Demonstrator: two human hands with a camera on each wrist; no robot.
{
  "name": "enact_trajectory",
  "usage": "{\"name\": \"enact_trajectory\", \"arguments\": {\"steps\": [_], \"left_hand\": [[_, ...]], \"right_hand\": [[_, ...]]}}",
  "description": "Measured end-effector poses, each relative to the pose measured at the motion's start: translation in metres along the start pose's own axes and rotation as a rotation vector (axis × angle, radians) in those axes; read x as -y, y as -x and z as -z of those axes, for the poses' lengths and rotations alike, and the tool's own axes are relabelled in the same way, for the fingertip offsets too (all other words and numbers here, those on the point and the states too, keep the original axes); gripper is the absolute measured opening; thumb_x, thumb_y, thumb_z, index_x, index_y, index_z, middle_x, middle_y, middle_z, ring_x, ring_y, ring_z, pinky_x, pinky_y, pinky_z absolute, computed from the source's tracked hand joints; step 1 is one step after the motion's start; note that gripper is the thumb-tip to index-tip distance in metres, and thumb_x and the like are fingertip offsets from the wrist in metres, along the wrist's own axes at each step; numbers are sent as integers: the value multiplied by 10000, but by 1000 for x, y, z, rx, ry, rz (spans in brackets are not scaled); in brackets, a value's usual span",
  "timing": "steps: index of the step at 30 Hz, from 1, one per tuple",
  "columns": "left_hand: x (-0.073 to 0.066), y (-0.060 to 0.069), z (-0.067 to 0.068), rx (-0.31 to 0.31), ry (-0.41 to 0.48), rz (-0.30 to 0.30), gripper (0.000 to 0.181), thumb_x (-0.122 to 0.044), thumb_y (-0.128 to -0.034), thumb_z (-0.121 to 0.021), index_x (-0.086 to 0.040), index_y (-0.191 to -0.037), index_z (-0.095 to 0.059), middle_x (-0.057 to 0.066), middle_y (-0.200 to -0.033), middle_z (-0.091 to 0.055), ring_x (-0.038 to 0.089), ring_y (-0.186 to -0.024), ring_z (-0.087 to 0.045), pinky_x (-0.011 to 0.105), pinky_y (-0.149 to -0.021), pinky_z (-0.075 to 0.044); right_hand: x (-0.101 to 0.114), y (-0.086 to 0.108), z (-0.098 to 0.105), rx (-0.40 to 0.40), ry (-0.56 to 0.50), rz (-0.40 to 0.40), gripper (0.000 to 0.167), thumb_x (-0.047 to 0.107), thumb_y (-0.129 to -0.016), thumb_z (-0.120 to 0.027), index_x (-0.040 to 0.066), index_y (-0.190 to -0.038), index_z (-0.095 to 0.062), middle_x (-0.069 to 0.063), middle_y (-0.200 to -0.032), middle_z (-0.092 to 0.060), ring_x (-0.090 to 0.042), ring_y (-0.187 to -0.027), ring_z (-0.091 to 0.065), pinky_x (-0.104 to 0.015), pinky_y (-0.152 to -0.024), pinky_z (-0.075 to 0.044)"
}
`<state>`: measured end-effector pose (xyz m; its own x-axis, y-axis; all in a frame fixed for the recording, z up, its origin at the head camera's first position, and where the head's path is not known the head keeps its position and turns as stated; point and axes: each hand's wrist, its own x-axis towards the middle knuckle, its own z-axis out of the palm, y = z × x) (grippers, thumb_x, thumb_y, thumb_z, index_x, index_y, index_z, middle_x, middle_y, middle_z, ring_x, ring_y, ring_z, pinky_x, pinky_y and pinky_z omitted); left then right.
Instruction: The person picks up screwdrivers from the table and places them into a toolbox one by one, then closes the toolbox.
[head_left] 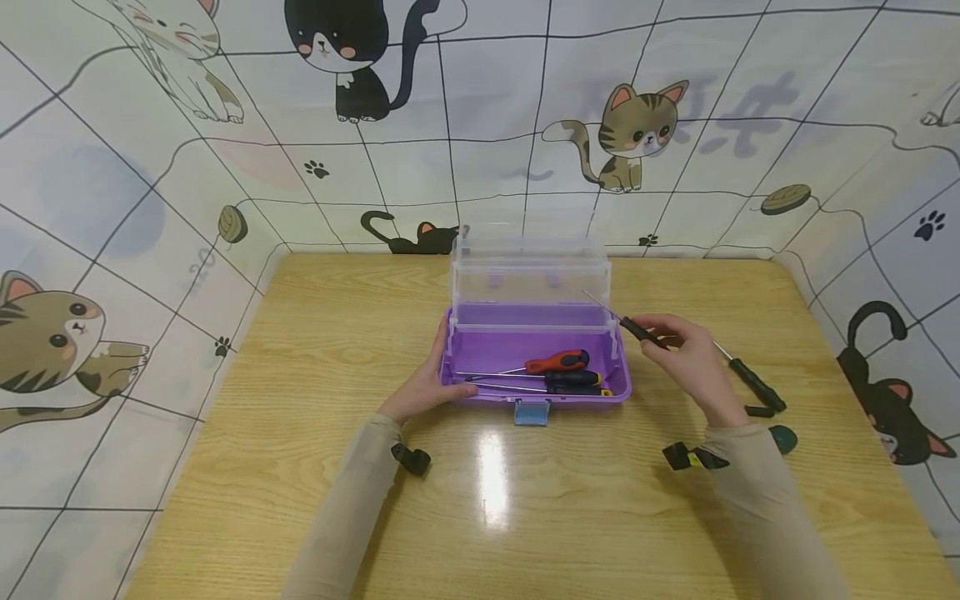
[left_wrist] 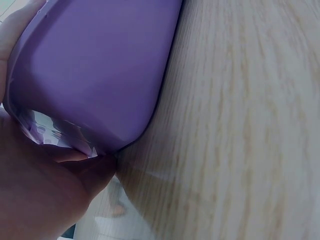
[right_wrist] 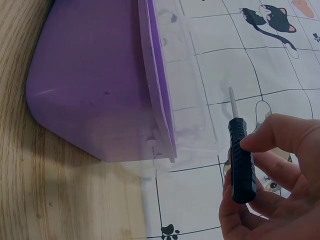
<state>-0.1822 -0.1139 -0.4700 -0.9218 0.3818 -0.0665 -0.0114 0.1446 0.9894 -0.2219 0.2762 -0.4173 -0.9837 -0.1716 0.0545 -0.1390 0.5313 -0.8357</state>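
Note:
A purple toolbox (head_left: 495,346) with its clear lid raised stands mid-table. My left hand (head_left: 423,390) grips its left end, thumb over the front rim and fingers along the outer wall, also seen beside the purple wall (left_wrist: 100,65) in the left wrist view. Inside lie a red-and-black screwdriver (head_left: 557,361) and black-handled screwdrivers with yellow ends (head_left: 573,378). Just off the box's right end, my right hand (head_left: 690,358) pinches a black-handled screwdriver (right_wrist: 240,160) between thumb and fingers. Its thin shaft points up and left, toward the lid.
On the table to the right lie another black-handled screwdriver (head_left: 757,385), a short black handle (head_left: 760,411) and a dark green rounded object (head_left: 784,439), partly behind my right sleeve. A light blue latch (head_left: 532,412) hangs from the box's front. A cat-patterned cloth (head_left: 495,167) backs the table.

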Motion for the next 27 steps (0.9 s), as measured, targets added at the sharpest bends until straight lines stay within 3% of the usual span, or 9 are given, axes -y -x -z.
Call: {"name": "enact_trajectory", "arguments": {"steps": [11, 27], "left_hand": [[-3, 1, 0, 3, -23, -13, 1229, -49, -780, -770, -292, -1515, 184, 50, -1590, 170, 288, -1446, 17, 527, -1133, -50], [-2, 1, -2, -4, -4, -29, 1232, -31, -772, -771, -271, -1526, 173, 74, -1594, 160, 342, -1443, -12, 558, -1125, -56]], "right_hand": [[2, -9, -9, 8, 2, 66, 310, -10, -857, -642, 19, -1164, -677, -143, -1046, -652, -121, -852, -579, -180, -671, -484], [15, -20, -19, 101, 10, 89, 313, -14, -859, -634, 15, -1167, -679, -160, -1089, -655, -221, -893, -567, -229, -726, -476]]}}
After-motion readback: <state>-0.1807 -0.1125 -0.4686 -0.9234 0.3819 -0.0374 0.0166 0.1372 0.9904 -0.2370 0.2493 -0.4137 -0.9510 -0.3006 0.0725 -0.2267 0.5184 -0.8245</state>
